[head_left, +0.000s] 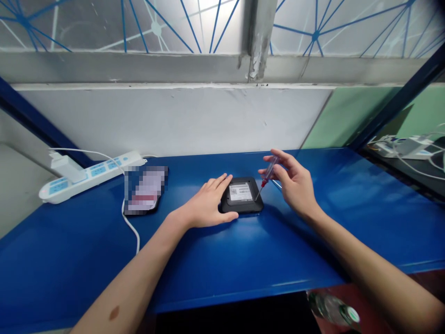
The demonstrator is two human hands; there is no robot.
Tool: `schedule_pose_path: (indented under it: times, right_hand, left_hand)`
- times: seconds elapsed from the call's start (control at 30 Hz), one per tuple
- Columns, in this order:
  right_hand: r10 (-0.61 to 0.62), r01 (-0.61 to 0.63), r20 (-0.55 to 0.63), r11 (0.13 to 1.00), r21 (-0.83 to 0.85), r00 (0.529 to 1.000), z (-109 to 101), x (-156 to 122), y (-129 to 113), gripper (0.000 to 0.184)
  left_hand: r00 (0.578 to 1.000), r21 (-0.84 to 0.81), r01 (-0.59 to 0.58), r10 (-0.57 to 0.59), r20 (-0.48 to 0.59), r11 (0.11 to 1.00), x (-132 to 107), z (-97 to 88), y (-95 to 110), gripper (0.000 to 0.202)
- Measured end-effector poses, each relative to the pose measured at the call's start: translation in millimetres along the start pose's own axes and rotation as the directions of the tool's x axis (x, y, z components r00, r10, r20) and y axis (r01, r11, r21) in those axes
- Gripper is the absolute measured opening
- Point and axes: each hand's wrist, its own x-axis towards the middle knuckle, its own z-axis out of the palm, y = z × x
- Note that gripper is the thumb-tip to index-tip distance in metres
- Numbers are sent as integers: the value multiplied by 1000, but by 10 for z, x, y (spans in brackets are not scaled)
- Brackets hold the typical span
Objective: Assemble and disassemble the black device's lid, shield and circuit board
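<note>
A flat black square device (259, 185) with rounded corners and a white printed label (240, 192) lies on the blue table. My left hand (208, 202) grips its left side, fingers along the back edge and thumb by the front edge. In my right hand (294, 183) is a small screwdriver (269, 171) with a clear handle and a red collar, pinched between thumb and fingers. It slants down to the left, its thin tip at the device's right side near the label. Whether the tip sits in a screw is too small to tell. A thin shiny rod (277, 184) shows beside my right hand, partly hidden.
A phone (148, 190), its screen blurred, lies at the left. Behind it stands a white power strip (99, 171) with a plugged-in charger (67, 168) and a white cable (130, 225). A plastic bottle (332, 310) is below the table's front edge (257, 291).
</note>
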Motion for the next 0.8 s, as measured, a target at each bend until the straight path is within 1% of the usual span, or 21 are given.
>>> schedule_pose_path:
  times: [0.13,0.27,0.3,0.43,0.53,0.7,0.8]
  right_hand:
    - [-15,16,9,1000,-17,1000,-9,-2,17,36]
    - [-54,53,-25,998,-39,998,-5,28,59,49]
    - [-66,63,-39,997,-53,997,-2,36,65,49]
    - [-89,83,-64,992,-93,994,5,43,74,32]
    - [-76,69,-80,994,-87,994,6,28,78,29]
    - [-13,10,-56,998,-63,998,17,3,86,41]
    - [-28,24,-44,996,-86,999,16,1,82,45]
  left_hand:
    - [1000,-16,12,-12,-6,1000,-14,-10,33,104]
    - [1000,-5,6,-6,-12,1000,-16,-35,57,102]
    - [1000,0,10,-10,-7,1000,-15,-41,62,102]
    - [1000,15,24,-24,1,1000,-8,-47,67,104]
    - [1000,24,16,-16,-9,1000,-5,-37,53,104]
    - [1000,40,18,-18,-6,999,-6,-38,45,105]
    - [1000,44,20,-21,1,999,-4,-44,53,105]
